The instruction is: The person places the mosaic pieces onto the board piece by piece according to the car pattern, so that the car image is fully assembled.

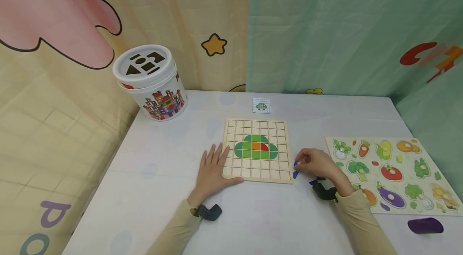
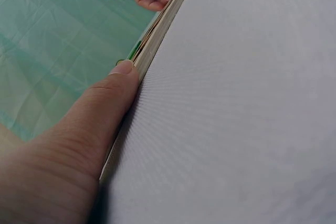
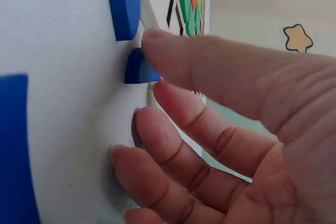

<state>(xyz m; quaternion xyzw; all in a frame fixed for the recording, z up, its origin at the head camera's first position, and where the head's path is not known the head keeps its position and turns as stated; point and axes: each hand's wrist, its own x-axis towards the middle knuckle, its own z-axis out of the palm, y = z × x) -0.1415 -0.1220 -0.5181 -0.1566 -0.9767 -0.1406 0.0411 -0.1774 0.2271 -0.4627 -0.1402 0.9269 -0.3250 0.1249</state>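
On the desk (image 1: 253,215), a wooden grid board (image 1: 257,150) lies with a green shape holding an orange and a red tile filling part of its middle rows; most cells are bare, so I judge the mosaic well short of finished. Against its near-left corner the left hand (image 1: 213,170) lies flat, fingers spread, thumb along the edge. Just right of the board, the right hand (image 1: 316,163) curls its fingers (image 3: 173,59) onto a small blue piece (image 3: 139,67); other blue pieces (image 1: 295,174) lie beside it.
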